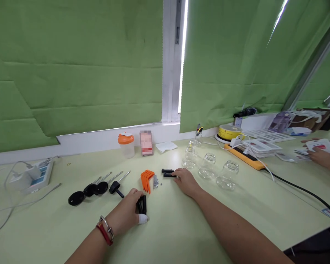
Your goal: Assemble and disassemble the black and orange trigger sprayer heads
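My left hand (128, 209), with a white cover on its thumb, is closed around short black tubes (144, 204) on the table. The fingertips of my right hand (185, 181) pinch the near end of black ridged pieces (167, 172) lying side by side. Between my hands, a bunch of curved orange plastic pieces (146, 179) lies beside several silver screws (155, 181). To the left are several black round lids (76, 198) with metal rods (124, 176) attached. Several clear glass jars (227, 178) stand right of my right hand.
An orange-lidded cup (126, 146), a pixelated card or box (146, 143) and white paper (166, 146) stand or lie along the back. Power strips (244, 157) with cables flank the work area. At far right, another person's hands (326, 156) hold white cards.
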Demonstrator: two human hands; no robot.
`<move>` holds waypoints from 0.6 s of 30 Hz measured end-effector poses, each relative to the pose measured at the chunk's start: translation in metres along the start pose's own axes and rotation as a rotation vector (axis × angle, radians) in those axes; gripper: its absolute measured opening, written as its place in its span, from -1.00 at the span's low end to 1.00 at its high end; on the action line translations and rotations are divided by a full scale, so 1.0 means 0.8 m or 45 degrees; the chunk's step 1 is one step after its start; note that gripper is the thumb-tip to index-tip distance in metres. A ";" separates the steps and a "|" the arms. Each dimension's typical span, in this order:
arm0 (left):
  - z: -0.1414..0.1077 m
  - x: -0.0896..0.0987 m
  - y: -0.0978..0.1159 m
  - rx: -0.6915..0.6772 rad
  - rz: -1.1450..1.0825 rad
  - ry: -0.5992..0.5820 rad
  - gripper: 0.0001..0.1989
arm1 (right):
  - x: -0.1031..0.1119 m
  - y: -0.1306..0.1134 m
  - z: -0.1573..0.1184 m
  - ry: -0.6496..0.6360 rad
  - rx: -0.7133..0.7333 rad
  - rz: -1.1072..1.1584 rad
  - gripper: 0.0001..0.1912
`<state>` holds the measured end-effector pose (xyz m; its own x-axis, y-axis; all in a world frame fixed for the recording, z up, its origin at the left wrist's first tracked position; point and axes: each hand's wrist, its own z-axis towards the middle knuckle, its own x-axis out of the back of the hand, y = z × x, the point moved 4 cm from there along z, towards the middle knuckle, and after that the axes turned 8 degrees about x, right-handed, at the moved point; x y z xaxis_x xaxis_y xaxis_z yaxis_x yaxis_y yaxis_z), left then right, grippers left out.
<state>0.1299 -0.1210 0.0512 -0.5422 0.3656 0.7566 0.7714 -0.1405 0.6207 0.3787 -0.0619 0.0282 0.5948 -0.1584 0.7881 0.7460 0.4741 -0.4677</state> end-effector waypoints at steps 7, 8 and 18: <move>0.001 0.008 -0.001 0.003 0.043 0.021 -0.49 | 0.003 0.001 -0.006 -0.010 -0.126 0.128 -0.82; 0.001 0.008 -0.001 0.001 0.051 0.025 -0.49 | 0.004 0.001 -0.007 -0.016 -0.132 0.150 -0.83; 0.000 0.011 0.000 0.007 0.116 0.055 -0.30 | -0.004 0.012 -0.009 -0.072 -0.282 0.325 -0.86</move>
<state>0.1255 -0.1176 0.0576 -0.4831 0.3118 0.8181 0.8200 -0.1664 0.5476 0.3864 -0.0633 0.0183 0.7581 -0.0076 0.6521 0.6255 0.2918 -0.7236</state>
